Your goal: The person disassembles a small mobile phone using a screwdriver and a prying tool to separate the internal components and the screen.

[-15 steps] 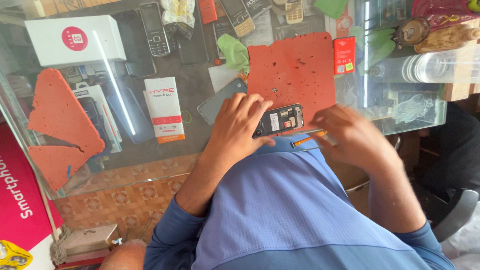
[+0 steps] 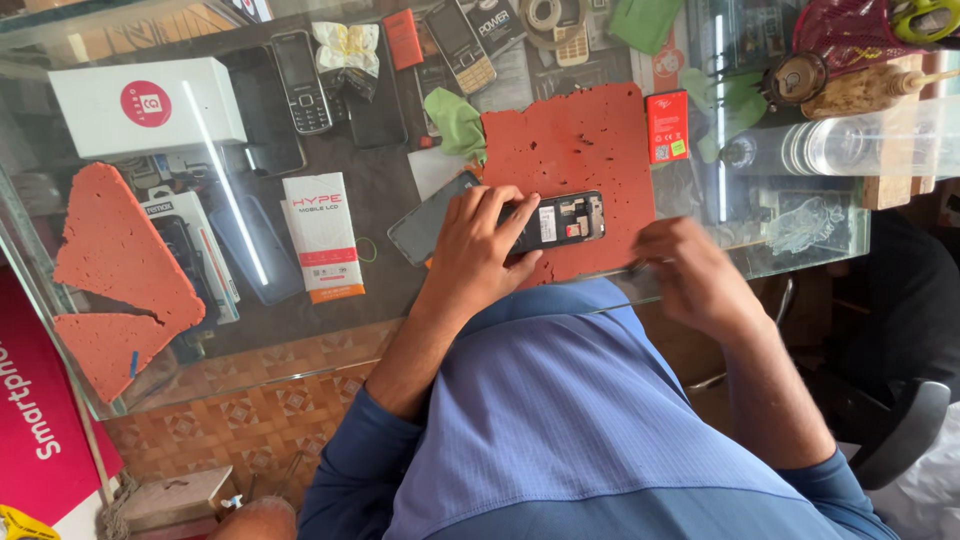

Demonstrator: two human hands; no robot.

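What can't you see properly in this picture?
- Head view: the left hand covers one end of the opened phone.
- What the right hand holds, if anything, is blurred and hidden by its own fingers.
- The phone's inner parts are too small to tell.
- The red mat is partly hidden under phone and hand.

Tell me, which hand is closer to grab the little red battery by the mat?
Probably the right hand. It hovers at the mat's right edge, just below the red battery. The left hand is busy pinning down the opened phone.
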